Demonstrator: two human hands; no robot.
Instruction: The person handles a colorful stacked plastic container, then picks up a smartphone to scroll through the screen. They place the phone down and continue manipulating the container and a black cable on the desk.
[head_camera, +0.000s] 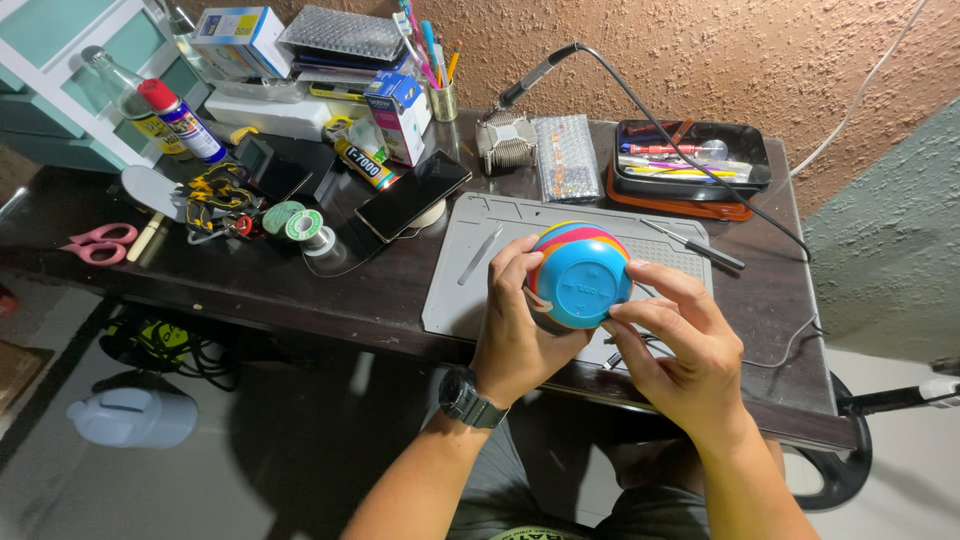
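Above the grey work mat (470, 290) at the front edge of the dark table (250, 290), both hands hold a small round gadget (580, 275) — a blue plastic shell with a flat circular base turned toward the camera and bands of red, yellow and pink round its side. The left hand (515, 335) cups it from the left, thumb and fingers curled round the rim; the right hand (680, 345) is partly spread, with 2 fingertips pressed to the right edge and the thumb below.

It looks light and stiff, a hard moulded shell that would not give under the fingers. The smooth, curved side is probably a little slippery, so the rim where base meets body seems the surest place to grip, 1 hand on each side. Hard squeezing could strain its seam.

A thin screwdriver (695, 245) lies on the mat just beyond — near the gadget, not touching it.
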